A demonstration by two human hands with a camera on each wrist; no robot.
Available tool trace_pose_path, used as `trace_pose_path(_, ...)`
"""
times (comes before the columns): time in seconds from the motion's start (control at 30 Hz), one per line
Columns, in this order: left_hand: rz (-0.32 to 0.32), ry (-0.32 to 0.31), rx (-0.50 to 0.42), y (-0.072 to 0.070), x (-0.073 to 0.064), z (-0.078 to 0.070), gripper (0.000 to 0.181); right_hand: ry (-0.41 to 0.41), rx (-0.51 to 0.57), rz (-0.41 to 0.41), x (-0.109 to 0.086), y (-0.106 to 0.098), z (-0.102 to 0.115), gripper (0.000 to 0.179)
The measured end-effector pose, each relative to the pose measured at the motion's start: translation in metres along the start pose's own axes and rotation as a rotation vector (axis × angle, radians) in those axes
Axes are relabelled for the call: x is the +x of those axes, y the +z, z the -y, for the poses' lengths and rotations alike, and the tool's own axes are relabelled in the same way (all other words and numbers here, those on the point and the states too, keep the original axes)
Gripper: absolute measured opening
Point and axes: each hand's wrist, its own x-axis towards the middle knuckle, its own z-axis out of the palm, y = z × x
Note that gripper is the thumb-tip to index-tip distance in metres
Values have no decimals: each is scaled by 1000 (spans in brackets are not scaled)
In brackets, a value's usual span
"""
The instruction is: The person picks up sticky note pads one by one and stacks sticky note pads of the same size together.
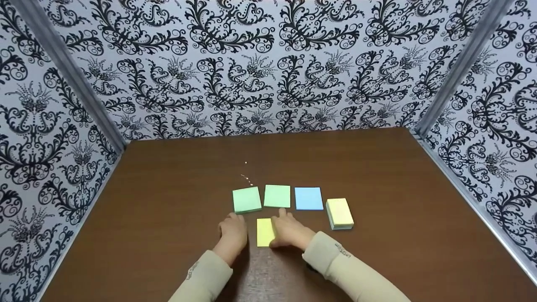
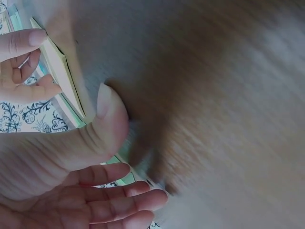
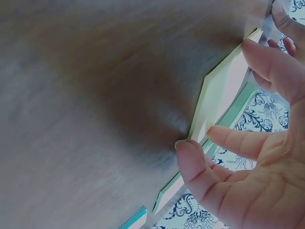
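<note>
My right hand grips a yellow sticky note pad by its right side, flat on the table. In the right wrist view, fingertips touch opposite ends of this yellow pad. My left hand rests on the table left of the yellow pad, apart from it, just below a green sticky note pad. The left wrist view shows the left hand with loosely bent fingers and nothing held. A second green pad and a blue pad lie in a row beyond the hands.
To the right stands a thicker stack of sticky notes, pale yellow on top. Small light specks lie on the brown table behind the left green pad. Patterned walls enclose the table at the back and sides.
</note>
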Motion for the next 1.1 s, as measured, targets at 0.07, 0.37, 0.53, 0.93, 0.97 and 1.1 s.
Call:
trace_pose_path(0.07, 14, 15, -1, -2, 0, 1, 68, 1, -29, 9, 0, -1, 1, 70)
trace_pose_path(0.37, -18, 148, -181, 1, -4, 7, 64, -12, -85, 21, 1, -2, 0, 69)
trace_pose_path(0.53, -151, 307, -393, 3, -3, 0, 47, -40, -58, -12, 0, -2, -2, 69)
trace_pose_path(0.93, -326, 376, -275, 12, -4, -10, 27, -40, -80, -10, 1, -3, -1, 72)
trace_pose_path(0.97, -313, 371, -276, 12, -4, -11, 28, -44, -77, -9, 1, -3, -1, 73)
trace_pose_path(1.1, -257, 344, -288, 10, -5, -12, 36, -55, -59, -7, 0, -4, -2, 75)
